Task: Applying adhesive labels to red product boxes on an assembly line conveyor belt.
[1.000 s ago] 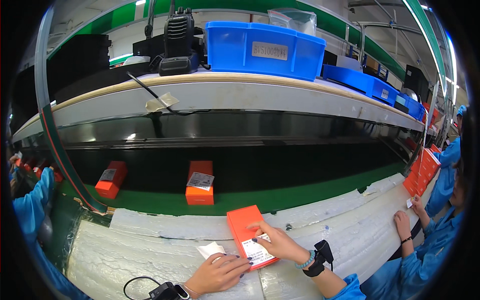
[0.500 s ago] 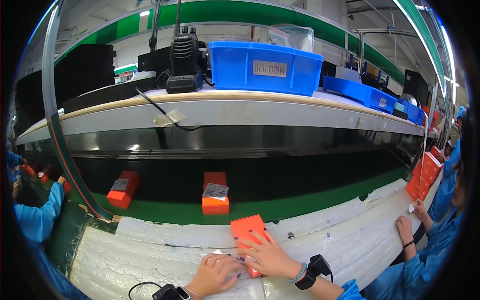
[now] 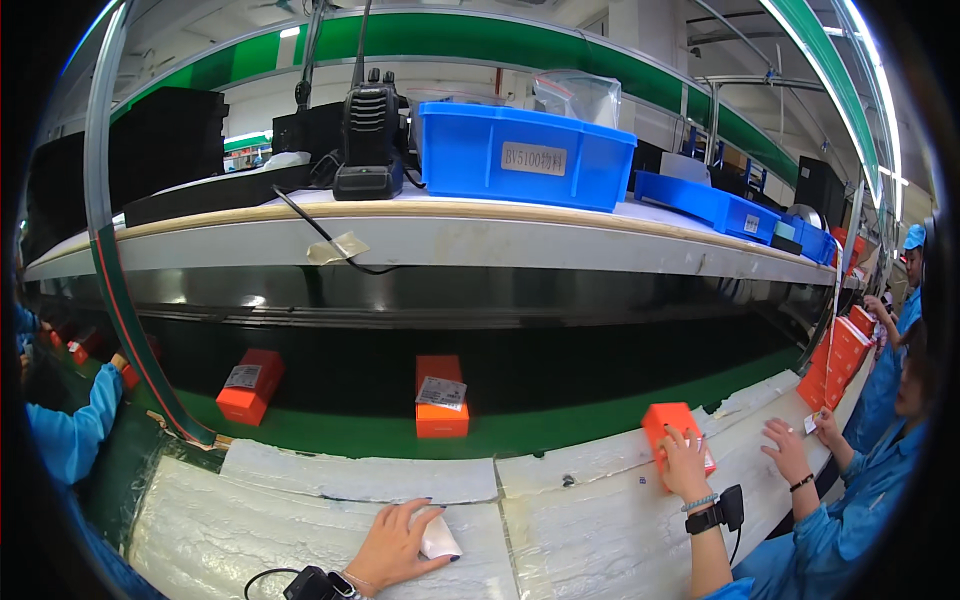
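Observation:
My right hand (image 3: pixel 684 466) grips an orange box (image 3: pixel 670 415) from above, its fingers over the box's top and side, at the right part of the bench beside the belt. Lower down, my left hand (image 3: pixel 396 548) rests on the film-covered bench (image 3: pixel 300 510) with its fingers spread. A small white slip (image 3: pixel 440 540) shows between the thumb and forefinger, partly hidden by the hand. On the green belt ahead, one orange box (image 3: pixel 442 405) and another orange box (image 3: pixel 250 386) each carry a white-grey label on top.
Above the belt runs a shelf (image 3: pixel 560 240) with a two-way radio (image 3: pixel 370 140) and a blue bin (image 3: pixel 525 155). A metal post (image 3: pixel 100 150) stands at left. At right a co-worker's hand (image 3: pixel 790 452) is near stacked orange boxes (image 3: pixel 835 360); another person's blue sleeve (image 3: pixel 75 430) is at left.
My right hand has moved the orange box from the front middle to the right. My left hand has shifted slightly left and spread, showing more of the white slip.

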`<state>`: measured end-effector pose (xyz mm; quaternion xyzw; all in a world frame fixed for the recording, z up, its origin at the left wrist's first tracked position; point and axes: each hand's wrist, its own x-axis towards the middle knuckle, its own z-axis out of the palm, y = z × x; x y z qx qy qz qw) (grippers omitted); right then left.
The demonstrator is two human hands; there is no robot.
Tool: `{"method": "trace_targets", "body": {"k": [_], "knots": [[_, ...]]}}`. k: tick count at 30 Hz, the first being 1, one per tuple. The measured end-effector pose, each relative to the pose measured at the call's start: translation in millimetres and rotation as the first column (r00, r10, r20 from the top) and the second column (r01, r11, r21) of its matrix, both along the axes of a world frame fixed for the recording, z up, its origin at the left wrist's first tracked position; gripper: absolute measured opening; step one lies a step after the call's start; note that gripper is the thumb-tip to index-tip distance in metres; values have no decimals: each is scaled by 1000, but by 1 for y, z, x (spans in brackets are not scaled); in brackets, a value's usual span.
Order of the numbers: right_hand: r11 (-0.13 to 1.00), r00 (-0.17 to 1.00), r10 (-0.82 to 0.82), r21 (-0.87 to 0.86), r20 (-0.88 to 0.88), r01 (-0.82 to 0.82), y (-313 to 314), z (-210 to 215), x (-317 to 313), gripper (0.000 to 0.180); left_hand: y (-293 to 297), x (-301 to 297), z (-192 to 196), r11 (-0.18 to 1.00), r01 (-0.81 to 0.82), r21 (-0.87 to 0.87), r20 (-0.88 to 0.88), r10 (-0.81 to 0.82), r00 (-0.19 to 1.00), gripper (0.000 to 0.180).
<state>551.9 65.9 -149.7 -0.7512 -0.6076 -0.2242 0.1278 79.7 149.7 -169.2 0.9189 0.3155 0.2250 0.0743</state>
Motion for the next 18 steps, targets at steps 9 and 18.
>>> {"method": "trace_targets", "body": {"k": [9,18], "knots": [[845,836,535,62,-121,-532,128,33,-141,48,-11,-2,5,998,-17,-66,106,24,994,78],[993,969,111,-13,-223,-117,224,-23,-244,71,-11,3,3,998,4,-65,137,5,991,74]]}}
